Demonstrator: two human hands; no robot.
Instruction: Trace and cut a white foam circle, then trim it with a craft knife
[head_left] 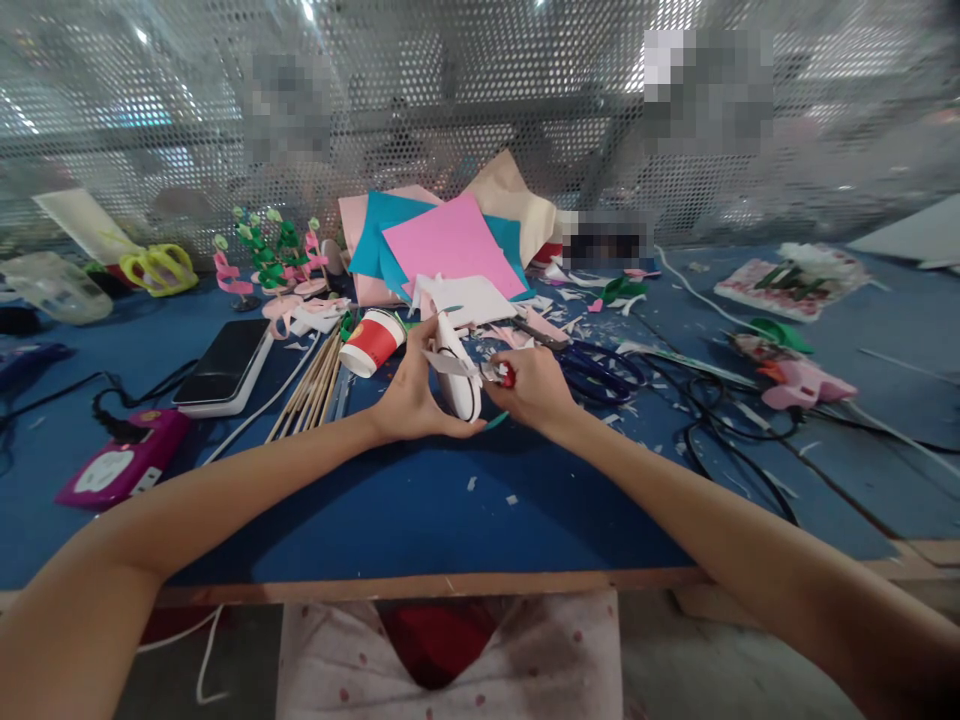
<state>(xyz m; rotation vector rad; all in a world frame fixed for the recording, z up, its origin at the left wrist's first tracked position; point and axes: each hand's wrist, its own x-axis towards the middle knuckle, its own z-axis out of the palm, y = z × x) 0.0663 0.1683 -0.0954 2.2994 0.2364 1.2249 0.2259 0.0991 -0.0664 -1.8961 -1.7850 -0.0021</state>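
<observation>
My left hand [414, 395] is closed on a curved white foam piece [455, 375] and holds it upright just above the blue tabletop [420, 510]. My right hand [534, 385] is closed on small red-handled scissors [504, 376], whose blades meet the white piece at its right side. Both hands are close together near the middle of the table. A red paper cup [371, 342] lies on its side just left of my left hand.
Pink, blue and tan sheets [450, 245] are piled behind. Wooden sticks [309, 385], a phone on a white box [225, 365], blue-handled scissors [600, 365], a pink glue gun [806, 382] with black cables, small paper flowers [274, 255] and paper scraps lie around. A perforated metal screen [480, 110] closes the back.
</observation>
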